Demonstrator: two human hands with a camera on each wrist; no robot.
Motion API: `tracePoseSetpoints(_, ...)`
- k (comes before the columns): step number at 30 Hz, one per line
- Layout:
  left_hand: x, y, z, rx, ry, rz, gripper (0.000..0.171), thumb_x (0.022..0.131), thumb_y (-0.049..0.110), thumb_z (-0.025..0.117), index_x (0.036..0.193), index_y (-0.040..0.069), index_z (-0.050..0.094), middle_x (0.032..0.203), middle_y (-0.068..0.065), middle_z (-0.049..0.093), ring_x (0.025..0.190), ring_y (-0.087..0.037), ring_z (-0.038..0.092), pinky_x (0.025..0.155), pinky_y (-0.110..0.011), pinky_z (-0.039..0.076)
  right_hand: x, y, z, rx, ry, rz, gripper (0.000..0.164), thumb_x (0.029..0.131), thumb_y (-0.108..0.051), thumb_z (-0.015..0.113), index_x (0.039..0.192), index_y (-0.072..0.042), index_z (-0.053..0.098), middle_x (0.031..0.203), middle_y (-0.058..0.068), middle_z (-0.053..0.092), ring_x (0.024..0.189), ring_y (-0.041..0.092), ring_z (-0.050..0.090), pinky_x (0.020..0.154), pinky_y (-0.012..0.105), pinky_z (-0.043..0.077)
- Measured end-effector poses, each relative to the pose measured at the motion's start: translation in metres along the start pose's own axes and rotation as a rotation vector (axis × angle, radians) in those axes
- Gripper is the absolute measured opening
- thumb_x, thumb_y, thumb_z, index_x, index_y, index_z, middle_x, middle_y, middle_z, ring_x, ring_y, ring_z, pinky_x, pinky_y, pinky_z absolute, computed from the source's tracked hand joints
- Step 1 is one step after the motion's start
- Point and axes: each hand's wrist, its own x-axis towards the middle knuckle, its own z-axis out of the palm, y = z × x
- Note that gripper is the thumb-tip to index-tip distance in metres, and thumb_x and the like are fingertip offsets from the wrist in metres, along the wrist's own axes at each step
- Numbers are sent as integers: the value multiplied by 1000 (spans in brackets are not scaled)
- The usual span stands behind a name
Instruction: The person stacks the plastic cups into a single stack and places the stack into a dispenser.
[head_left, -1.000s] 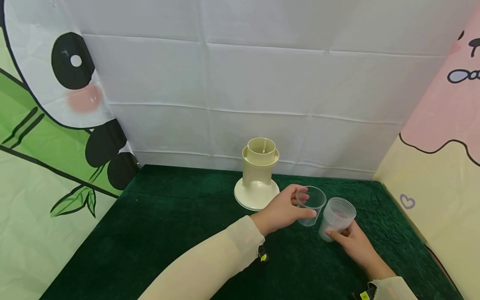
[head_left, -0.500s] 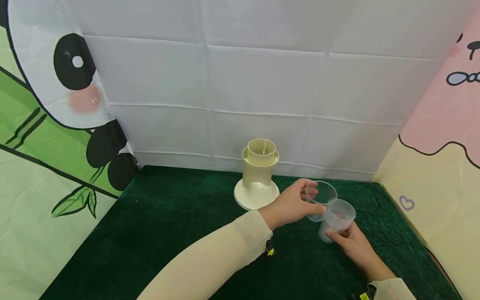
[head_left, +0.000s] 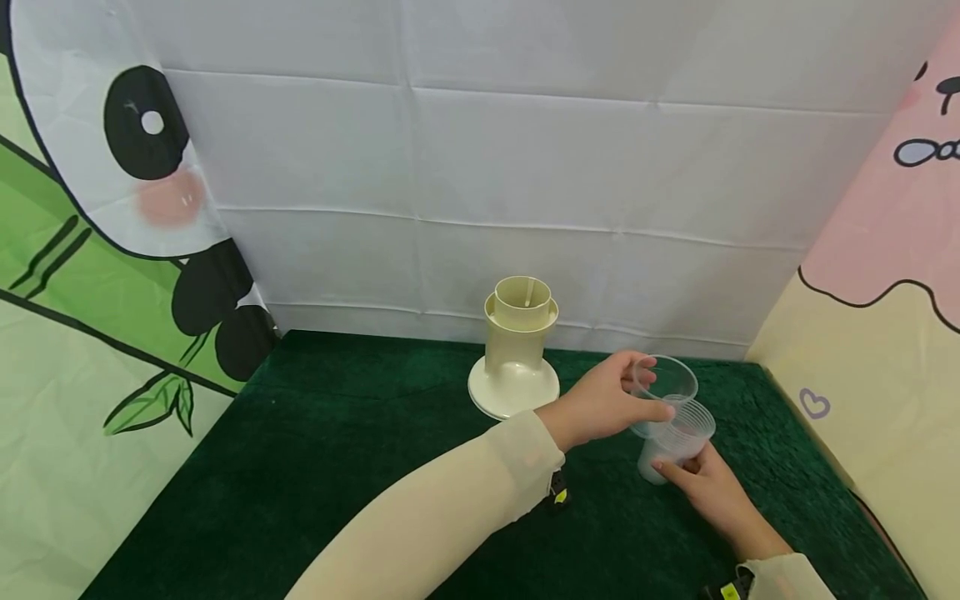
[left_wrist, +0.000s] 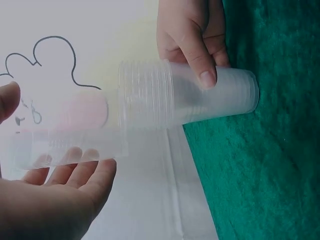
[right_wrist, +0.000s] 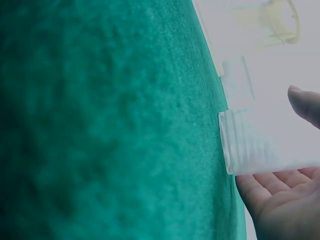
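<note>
My left hand pinches a single clear plastic cup between thumb and fingers. This cup overlaps the mouth of a stack of nested plastic cups in the head view. From the left wrist view, the single cup is close above the stack's ridged rims. My right hand grips the stack low on its side, thumb in front. The stack stands upright with its base at the green cloth, as the right wrist view also shows, where its lower end meets the cloth.
A cream cylindrical holder with an inner tube and a round base stands left of the cups, toward the back. Dark green cloth covers the table. A white sheet hangs behind, with printed sheets at both sides.
My left hand has carried the single cup rightward and slightly up, from beside the stack to over its mouth. The right hand and stack have barely moved.
</note>
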Motion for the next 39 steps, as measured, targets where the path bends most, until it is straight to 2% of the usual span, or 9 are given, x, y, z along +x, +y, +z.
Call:
tracePoseSetpoints(12,4,7,-2,-26,-37,19,60,91,25,82,144,25,53,129,13,62,116,-4,55,89,-30,53,2,1,-1,11,-10,2,77,102,-25,68,158,-4,20,154,28,38,136,48,45,101,62,48)
tracePoseSetpoints(19,6,13,4,-12,-39,36,59,91,25,82,143,24,53,129,13,62,116,-3,54,92,-29,52,3,2,-2,21,-20,28,79,102,-27,68,158,-4,17,155,28,36,137,49,43,103,63,46)
tracePoseSetpoints(25,8,17,6,-16,-38,58,58,91,25,82,142,23,54,125,16,61,116,-3,54,96,-29,50,3,0,-1,20,-18,26,79,102,-26,68,159,-4,16,155,29,36,137,49,43,103,64,45)
tracePoseSetpoints(31,13,24,12,-5,-33,63,59,92,27,82,144,24,53,128,13,61,118,-3,54,97,-29,50,4,0,-2,20,-22,16,78,103,-26,68,158,-5,17,155,28,36,137,50,43,103,64,45)
tracePoseSetpoints(39,17,32,23,17,-26,57,60,91,29,82,143,28,53,121,20,60,118,-1,54,98,-31,50,4,2,-2,13,-23,16,76,103,-26,67,156,-3,19,155,28,36,137,50,43,104,65,44)
